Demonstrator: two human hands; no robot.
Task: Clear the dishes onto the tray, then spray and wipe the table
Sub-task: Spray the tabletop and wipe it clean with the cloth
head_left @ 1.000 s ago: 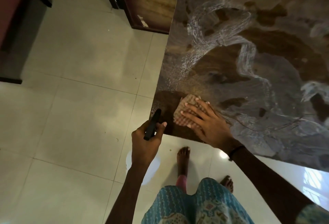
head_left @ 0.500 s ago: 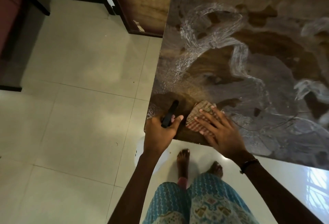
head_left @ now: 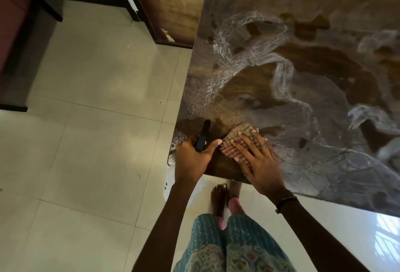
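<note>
Both hands sit right at the table's (head_left: 324, 120) near-left corner. Right hand (head_left: 257, 163) lies flat, fingers straight and spread, pressing a checked cloth (head_left: 236, 139) onto the top, just inside the near edge. Left hand (head_left: 192, 159) is curled round a black sprayer trigger (head_left: 202, 137) and hangs over the corner itself, thumb nearly touching the cloth. Bottle (head_left: 171, 180) below that hand is mostly hidden, only a white bit shows under the table edge.

Room to move: from the cloth, the whole top runs away far and right with nothing standing on it in view. Left of the corner it's straight drop to pale floor tiles (head_left: 86, 131), lots of open floor there. Bare feet (head_left: 218, 198) stand just below the near edge.

Surface is dark glossy brown, wet, with white foamy streaks (head_left: 249, 40) curling across the far part and spray droplets along the left edge beyond the cloth. A wooden panel (head_left: 173, 1) stands past the far-left corner, dark furniture (head_left: 19, 33) further left of it.
</note>
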